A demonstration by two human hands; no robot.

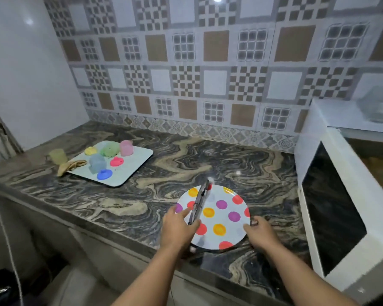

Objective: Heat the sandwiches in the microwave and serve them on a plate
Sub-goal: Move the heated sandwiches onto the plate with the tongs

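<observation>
Holding plate (pixel 226 217) rim, right hand (pixel 260 234)

Two bare forearms, sleeveless up to the frame's lower edge, ending in left hand (pixel 179 226) and right hand (pixel 259 234), no rings or watch visible.
</observation>
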